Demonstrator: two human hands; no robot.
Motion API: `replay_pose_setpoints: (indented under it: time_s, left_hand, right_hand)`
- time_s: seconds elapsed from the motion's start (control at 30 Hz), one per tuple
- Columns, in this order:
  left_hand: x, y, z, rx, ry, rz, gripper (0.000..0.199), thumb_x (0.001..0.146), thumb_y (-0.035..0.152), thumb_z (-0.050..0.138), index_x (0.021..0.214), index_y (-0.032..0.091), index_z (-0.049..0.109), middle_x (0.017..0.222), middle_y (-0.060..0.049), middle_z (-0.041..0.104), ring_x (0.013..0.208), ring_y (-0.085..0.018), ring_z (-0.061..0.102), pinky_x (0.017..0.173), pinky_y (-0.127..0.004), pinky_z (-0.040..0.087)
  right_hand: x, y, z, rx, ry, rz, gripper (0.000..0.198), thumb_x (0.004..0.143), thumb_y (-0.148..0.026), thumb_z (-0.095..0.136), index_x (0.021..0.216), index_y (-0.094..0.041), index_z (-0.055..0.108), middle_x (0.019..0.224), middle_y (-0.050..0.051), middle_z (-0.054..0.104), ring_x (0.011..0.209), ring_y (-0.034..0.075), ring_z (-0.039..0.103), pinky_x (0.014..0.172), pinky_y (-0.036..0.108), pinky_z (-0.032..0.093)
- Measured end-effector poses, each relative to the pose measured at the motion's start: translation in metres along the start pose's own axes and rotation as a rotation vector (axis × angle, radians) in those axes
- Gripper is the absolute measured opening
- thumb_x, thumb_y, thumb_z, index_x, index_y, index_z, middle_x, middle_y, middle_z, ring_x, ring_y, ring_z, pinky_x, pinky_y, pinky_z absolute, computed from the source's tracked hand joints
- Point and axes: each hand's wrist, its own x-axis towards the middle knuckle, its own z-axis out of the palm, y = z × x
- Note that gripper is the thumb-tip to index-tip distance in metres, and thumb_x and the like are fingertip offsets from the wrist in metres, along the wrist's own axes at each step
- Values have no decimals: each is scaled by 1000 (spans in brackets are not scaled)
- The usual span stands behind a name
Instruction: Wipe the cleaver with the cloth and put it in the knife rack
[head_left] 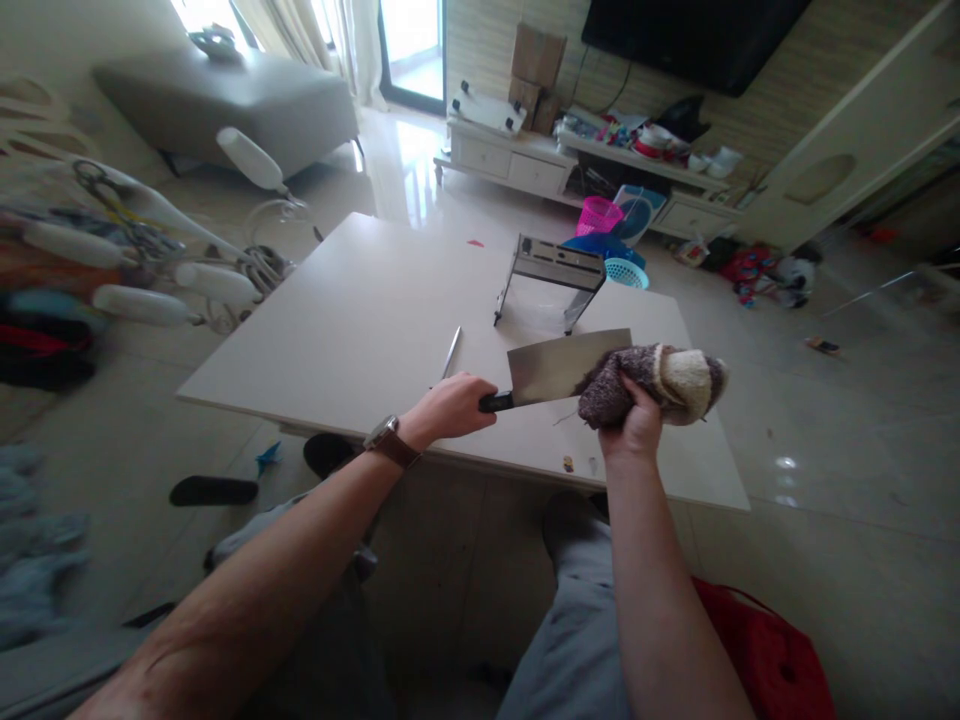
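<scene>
A cleaver (551, 368) with a broad grey blade lies across the view above the table's near edge. My left hand (454, 403) is closed round its black handle, a watch on that wrist. My right hand (636, 418) grips a bundled brown and cream cloth (679, 383) from below. Part of the cloth presses against the blade's far end and covers it. Behind the blade stands a small metal-framed device (559, 265) with clear lower panels. A thin metal rod (451, 352) rests on the table just beyond my left hand; its near end is partly hidden.
The white table (360, 310) spans the middle, with two tiny items near its front edge and a red scrap (475, 243) at the back. Lamp arms (247, 160) stand at left. Baskets (600, 215) sit on the floor beyond; a red bag (765, 640) is at lower right.
</scene>
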Motion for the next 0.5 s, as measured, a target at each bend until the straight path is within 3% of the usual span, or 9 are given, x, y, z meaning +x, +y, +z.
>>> replay_pose_setpoints:
  time_s: [0.17,0.37,0.5]
  left_hand:
    - [0,-1,0,-5,19,-1,10,76,23,60,68,23,67,67,-7,68,65,-21,60,61,-34,31]
    - [-1,-11,-3,38,40,-4,11,75,21,61,66,23,67,67,-8,68,67,-22,62,61,-34,32]
    - [-1,-17,-5,73,43,1,11,75,22,61,65,23,67,66,-7,68,67,-22,62,61,-34,31]
  right_hand:
    - [5,-7,-1,39,69,-11,43,68,-23,81,109,-21,72,111,0,78,102,20,76,93,37,67]
    - [-1,-9,2,9,-71,130,43,67,-27,85,107,-19,74,99,0,79,89,17,76,85,33,68]
    - [-5,-2,4,-39,-60,71,47,60,-19,87,105,-18,73,98,1,79,91,19,76,89,37,67]
